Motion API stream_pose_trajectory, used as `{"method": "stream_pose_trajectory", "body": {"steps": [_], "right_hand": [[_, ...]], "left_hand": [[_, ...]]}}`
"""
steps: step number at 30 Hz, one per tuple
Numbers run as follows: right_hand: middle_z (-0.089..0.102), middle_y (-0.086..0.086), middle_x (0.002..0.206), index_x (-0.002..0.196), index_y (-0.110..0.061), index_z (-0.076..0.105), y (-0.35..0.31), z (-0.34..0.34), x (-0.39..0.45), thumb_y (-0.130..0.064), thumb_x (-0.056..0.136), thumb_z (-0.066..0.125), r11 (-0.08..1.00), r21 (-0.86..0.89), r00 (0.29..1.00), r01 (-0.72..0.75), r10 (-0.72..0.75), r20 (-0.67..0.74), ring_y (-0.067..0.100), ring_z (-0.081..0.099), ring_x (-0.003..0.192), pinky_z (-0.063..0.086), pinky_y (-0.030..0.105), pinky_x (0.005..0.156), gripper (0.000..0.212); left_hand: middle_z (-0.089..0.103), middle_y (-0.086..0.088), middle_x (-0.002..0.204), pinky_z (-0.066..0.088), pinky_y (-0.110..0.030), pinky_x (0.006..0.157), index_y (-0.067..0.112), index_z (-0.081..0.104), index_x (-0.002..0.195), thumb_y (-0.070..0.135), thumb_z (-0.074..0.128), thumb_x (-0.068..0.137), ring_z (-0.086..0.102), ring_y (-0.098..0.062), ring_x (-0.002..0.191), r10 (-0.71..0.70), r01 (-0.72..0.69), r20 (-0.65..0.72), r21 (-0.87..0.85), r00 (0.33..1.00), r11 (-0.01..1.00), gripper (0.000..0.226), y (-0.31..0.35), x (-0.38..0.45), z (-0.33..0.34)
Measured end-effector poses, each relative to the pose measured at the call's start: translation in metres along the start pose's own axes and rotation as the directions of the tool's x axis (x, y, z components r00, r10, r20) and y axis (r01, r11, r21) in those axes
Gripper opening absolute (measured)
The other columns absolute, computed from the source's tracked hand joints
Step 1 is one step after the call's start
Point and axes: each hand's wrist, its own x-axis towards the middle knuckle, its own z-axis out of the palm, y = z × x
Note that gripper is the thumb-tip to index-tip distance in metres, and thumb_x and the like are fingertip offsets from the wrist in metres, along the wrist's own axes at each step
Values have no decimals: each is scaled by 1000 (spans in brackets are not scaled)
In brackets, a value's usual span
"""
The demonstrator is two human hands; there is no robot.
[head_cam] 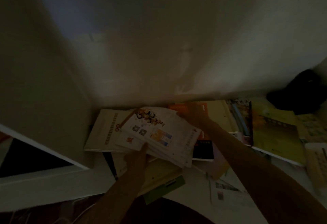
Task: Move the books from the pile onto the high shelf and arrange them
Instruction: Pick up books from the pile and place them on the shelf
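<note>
Head-camera footage, dim and blurred, shows a white book with colourful cartoon figures (155,133) being held at both ends above the pile of books (203,146) against the wall: the left hand (137,156) grips its near edge with the thumb pressed on the cover, and the right hand (192,117) is seen at its far edge, though how those fingers lie cannot be told. Beneath it a cream book (104,131) printed with a line of gold lettering is seen, and print is visible on an orange book (192,108) and a black one (203,150), but no writing can be read.

Both hands (137,156) apparently grip white books (159,135)
</note>
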Motion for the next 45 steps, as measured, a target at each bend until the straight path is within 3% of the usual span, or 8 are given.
{"method": "stream_pose_trajectory", "body": {"steps": [4, 11, 17, 23, 29, 37, 42, 45], "right_hand": [[33, 9, 149, 146, -26, 28, 3, 32, 31, -55, 84, 56, 999, -41, 970, -34, 43, 239, 31, 36, 133, 32, 49, 109, 74], [26, 10, 151, 147, -18, 21, -6, 64, -10, -67, 72, 62, 985, -168, 973, -24, 62, 223, 31, 31, 136, 27, 45, 110, 98], [58, 11, 123, 134, -11, 42, -6, 55, -44, -28, 79, 74, 783, 497, 920, -374, 246, 304, 28, 64, 96, 56, 39, 79, 66], [60, 11, 120, 129, -12, 50, 3, 36, -68, -15, 88, 63, 739, 604, 954, -299, 223, 200, 29, 61, 98, 53, 42, 83, 43], [38, 17, 134, 126, -1, 50, 48, 15, -58, -43, 84, 63, 840, 213, 842, -499, 528, -108, 36, 42, 120, 37, 43, 103, 61], [43, 19, 136, 132, -9, 36, 58, 29, -55, -34, 86, 59, 772, 314, 797, -552, 599, -72, 37, 45, 121, 39, 47, 102, 57], [34, 21, 143, 145, -4, 12, 62, 12, -57, -30, 82, 71, 527, 664, 766, -530, 634, 108, 38, 47, 121, 46, 43, 95, 91], [52, 21, 128, 137, 3, 38, 70, -3, -61, -25, 79, 74, 431, 728, 753, -533, 635, 175, 36, 59, 102, 51, 45, 84, 73]], "left_hand": [[54, -11, 123, 51, -16, 66, 7, 47, 133, 22, 62, 88, 57, -23, 97, 22, -12, 81, -129, 996, 992, 50, 3, -3, -2], [57, -19, 124, 45, -52, 96, 2, 53, 126, 22, 71, 80, 56, -36, 110, -17, 6, -43, -246, 999, 969, 54, -3, -4, -6], [51, -19, 130, 43, -51, 98, 2, 43, 134, 17, 60, 90, 51, -37, 115, 101, -104, -53, -51, 993, 993, 50, 5, -2, -26], [52, -12, 116, 45, -36, 82, 2, 40, 129, 19, 59, 90, 52, -25, 99, 214, -241, 145, 209, 966, 948, 46, 27, 0, -6], [52, -13, 119, 47, -38, 90, -3, 47, 121, 30, 70, 78, 54, -35, 111, 230, -363, 305, 512, 924, 778, 59, 51, 12, 70], [-8, -18, 155, 7, -40, 116, 7, 28, 143, 52, 52, 87, -3, -31, 144, 315, -353, 265, 897, 911, 265, 75, 35, 26, 98], [-9, -17, 155, 3, -42, 117, 7, 15, 148, 56, 41, 91, -6, -31, 144, 315, -384, 332, 915, 889, 122, 80, 29, 24, 95], [-3, -16, 156, 5, -41, 118, 13, 3, 149, 56, 47, 88, -3, -31, 144, 330, -454, 389, 878, 860, 151, 86, 19, 24, 97]]}}
